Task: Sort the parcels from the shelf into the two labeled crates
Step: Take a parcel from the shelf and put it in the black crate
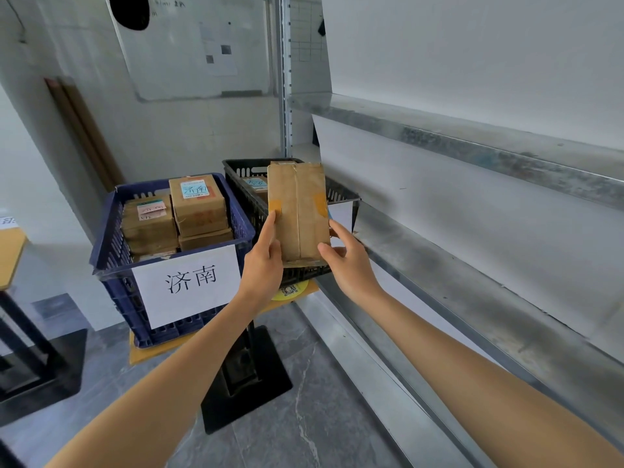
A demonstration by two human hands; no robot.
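I hold a brown cardboard parcel (pixel 299 211) upright between both hands, over the near edge of the black crate (pixel 243 179). Its taped seam faces me; any label is hidden. My left hand (pixel 265 261) grips its left edge with the forefinger stretched up along it. My right hand (pixel 344 258) grips the lower right corner. To the left stands the blue crate (pixel 114 244) with a white paper label, holding several labelled brown parcels (pixel 196 204). One parcel (pixel 256 185) shows inside the black crate.
Both crates sit on a small yellow-topped stand with a black base (pixel 246 383). Grey metal shelves (pixel 472 143) run along the right. A table corner (pixel 10 255) is at the far left. Grey tiled floor lies below.
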